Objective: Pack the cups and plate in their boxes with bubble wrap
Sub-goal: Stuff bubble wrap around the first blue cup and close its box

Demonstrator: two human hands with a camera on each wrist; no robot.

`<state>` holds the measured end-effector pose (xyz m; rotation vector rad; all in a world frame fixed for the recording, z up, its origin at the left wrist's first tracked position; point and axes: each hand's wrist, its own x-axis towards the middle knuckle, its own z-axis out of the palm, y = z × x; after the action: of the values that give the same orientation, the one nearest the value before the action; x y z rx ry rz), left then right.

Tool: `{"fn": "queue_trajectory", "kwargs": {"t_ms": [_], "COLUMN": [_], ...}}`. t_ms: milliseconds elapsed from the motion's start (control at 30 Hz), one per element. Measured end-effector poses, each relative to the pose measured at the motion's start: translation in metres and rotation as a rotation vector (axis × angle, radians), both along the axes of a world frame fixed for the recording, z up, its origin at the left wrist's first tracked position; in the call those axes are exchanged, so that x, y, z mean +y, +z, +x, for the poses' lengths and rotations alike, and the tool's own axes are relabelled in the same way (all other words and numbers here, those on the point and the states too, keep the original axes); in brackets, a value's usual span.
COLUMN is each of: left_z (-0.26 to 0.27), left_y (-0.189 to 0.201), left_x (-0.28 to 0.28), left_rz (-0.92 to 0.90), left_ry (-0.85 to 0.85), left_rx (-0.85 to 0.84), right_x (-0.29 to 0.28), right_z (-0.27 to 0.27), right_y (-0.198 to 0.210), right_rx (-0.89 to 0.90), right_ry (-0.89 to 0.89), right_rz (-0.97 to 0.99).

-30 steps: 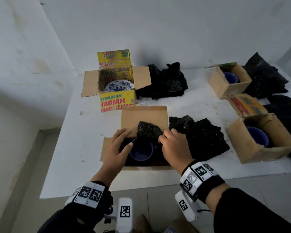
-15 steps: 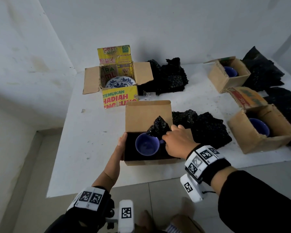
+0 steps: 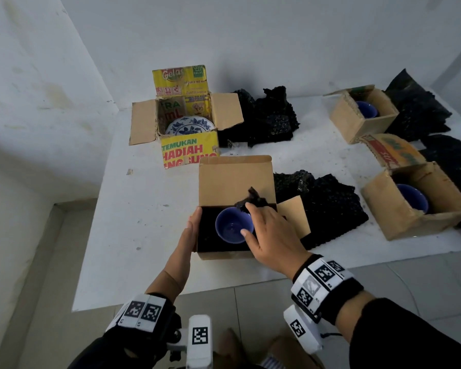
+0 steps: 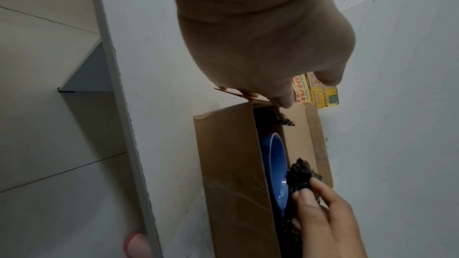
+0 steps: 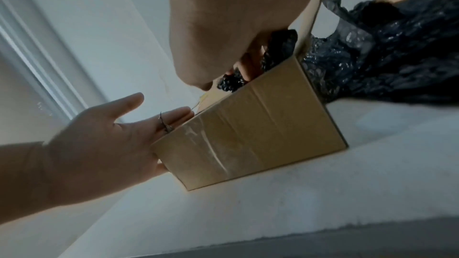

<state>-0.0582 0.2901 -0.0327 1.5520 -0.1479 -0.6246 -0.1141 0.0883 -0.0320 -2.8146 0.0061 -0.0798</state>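
A brown cardboard box (image 3: 224, 253) stands open near the table's front edge. A blue cup (image 3: 230, 227) sits in it on black bubble wrap (image 3: 253, 199), and one corner of the wrap sticks up by the back flap. My right hand (image 3: 266, 230) reaches in from the right, fingers curled on that corner and thumb at the cup's rim. The left wrist view shows the right hand's fingertips (image 4: 298, 193) pinching the wrap (image 4: 300, 174) beside the cup (image 4: 275, 164). My left hand (image 3: 193, 227) lies flat with straight fingers against the box's left wall (image 5: 119, 130).
A yellow printed box (image 3: 189, 153) holding a blue-and-white plate (image 3: 189, 126) stands behind. Two more open boxes with blue cups (image 3: 365, 121) (image 3: 410, 209) sit at the right. Piles of black bubble wrap (image 3: 266, 118) (image 3: 328, 206) (image 3: 415, 107) lie between them. The table's front edge (image 3: 171, 296) is close.
My left hand came off the top of the box and now lies flat on its left side. My right hand pushed the wrap corner further back, leaving the cup uncovered.
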Motion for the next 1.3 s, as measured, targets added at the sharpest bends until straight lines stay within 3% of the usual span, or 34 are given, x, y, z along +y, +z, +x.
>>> {"fn": "queue_trajectory", "kwargs": {"t_ms": [200,333,500,733,867,1067,1300], "left_z": [0.001,0.002,0.003,0.001,0.003,0.006,0.004], "left_y": [0.001,0.000,0.002,0.003,-0.003,-0.020,-0.019], "left_x": [0.000,-0.002,-0.005,-0.009,-0.006,-0.001,-0.001], "left_rz": [0.037,0.015,-0.042,-0.046,-0.018,0.042,0.052], "left_ry": [-0.020,-0.014,-0.022,-0.012,-0.021,-0.028,-0.046], "left_rx": [-0.003,0.023,-0.012,-0.036,-0.067,-0.088,-0.129], "right_x": [0.002,-0.004,-0.014,-0.009,-0.005,-0.006,0.010], "right_z": [0.010,0.035,0.024,-0.010,-0.011,-0.001,0.004], "right_y": [-0.003,0.012,0.035,0.019,0.015,0.028,0.011], "right_rx": [0.130,0.302,0.181,0.190,0.262,0.142,0.375], "right_ry": [-0.087,-0.107,-0.013,0.054,0.086,0.019,-0.062], "right_rz": [-0.118,0.016,-0.034,-0.270,-0.208,0.009,0.004]}}
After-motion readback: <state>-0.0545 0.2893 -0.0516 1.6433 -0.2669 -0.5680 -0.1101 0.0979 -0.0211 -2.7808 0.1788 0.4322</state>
